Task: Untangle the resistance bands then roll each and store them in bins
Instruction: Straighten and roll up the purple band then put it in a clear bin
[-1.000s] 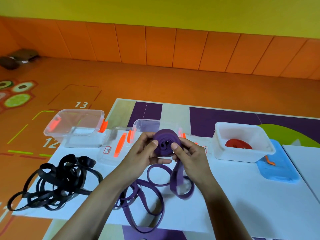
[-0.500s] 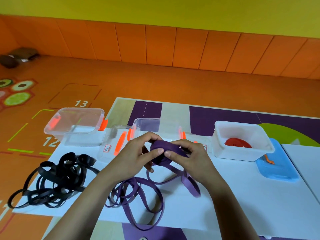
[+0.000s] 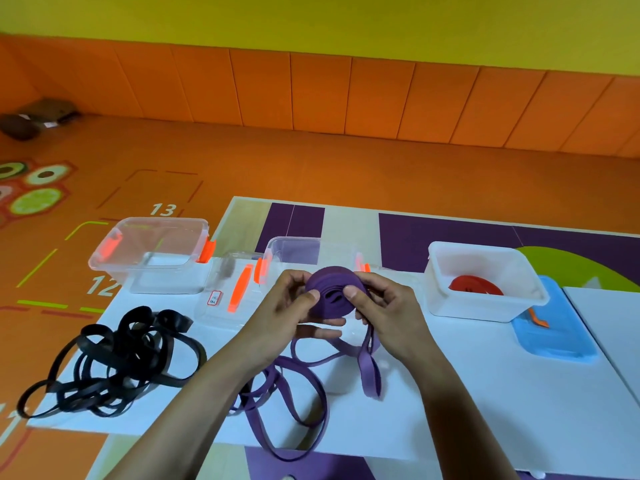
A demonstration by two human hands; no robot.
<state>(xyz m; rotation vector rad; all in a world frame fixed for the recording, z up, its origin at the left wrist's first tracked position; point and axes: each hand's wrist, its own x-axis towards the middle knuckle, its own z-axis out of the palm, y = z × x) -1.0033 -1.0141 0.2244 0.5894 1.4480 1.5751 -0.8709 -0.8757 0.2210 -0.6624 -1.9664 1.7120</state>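
Item 1. Purple resistance band [image 3: 333,292]: partly wound into a flat coil, held above the counter [image 3: 485,393] at mid-frame. Its unwound length hangs from the coil toward 6 o'clock and lies in loose loops on the counter, reaching the near edge.

Item 2. Left hand [image 3: 289,306]: grip clamped on the coil's 9 o'clock side, with the thumb pressed on its face and the fingers curled beneath.

Item 3. Right hand [image 3: 389,311]: grip clamped on the coil's 3 o'clock side, with the thumb on its face and the fingers curled behind. The hanging tail passes just under this hand.

Item 4. Black resistance bands [image 3: 114,362]: a tangled heap on the counter at 8 o'clock of the hands, well apart from them.

Item 5. Clear bin [image 3: 162,282]: orange latches, at 10 o'clock.

Item 6. Second clear bin [image 3: 294,249]: at 12 o'clock, just beyond the coil. A clear lid [image 3: 221,306] with an orange latch lies flat beside it.

Item 7. White bin [image 3: 485,306]: at 3 o'clock of the hands, holding a rolled red band [image 3: 474,285].

Item 8. Blue lid [image 3: 557,337]: flat on the counter, touching the white bin's 4 o'clock corner.
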